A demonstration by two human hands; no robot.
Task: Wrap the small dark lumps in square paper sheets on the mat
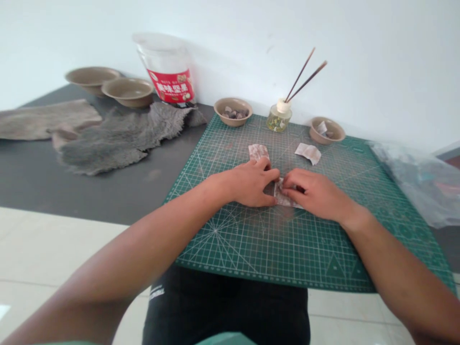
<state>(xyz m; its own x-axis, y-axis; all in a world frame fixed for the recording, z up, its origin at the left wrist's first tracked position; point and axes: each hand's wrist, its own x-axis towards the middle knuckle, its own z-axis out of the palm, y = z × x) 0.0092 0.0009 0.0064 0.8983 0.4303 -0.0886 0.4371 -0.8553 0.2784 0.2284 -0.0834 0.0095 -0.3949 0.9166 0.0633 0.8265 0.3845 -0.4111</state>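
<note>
White wall (pixel 251 28) behind a dark grey table (pixel 122 191); on the table's right part lies a green cutting mat (pixel 247 254) printed with white grid lines. Both hands meet near the middle of the mat, over a small pale-brown mottled patch (pixel 281 198), partly hidden by the fingers. Left forearm (pixel 172 227) enters from the lower left, crossing the mat's left edge; the left hand (pixel 251 184) is palm down, fingers bent, thumb and forefinger parted at the patch's left end. Right forearm (pixel 391 266) rises from the lower right across the near edge; the right hand (pixel 319 194) is curled, its fingertips drawn together over the patch. Whether they grip it cannot be told.

Gridded surface extends from the hands to the near edge, close to the dark trousers (pixel 230 306), and rightward to a crumpled transparent plastic sheet (pixel 420 182) along the right edge. Beyond the hands lie a second patch (pixel 258 151), just past the left fingers, and a third patch (pixel 308 153), farther right. Along the far edge, left to right: a bowl of stones (pixel 233 122), a glass bottle (pixel 279 120) with two sticks, and a smaller-looking bowl (pixel 329 138).
</note>
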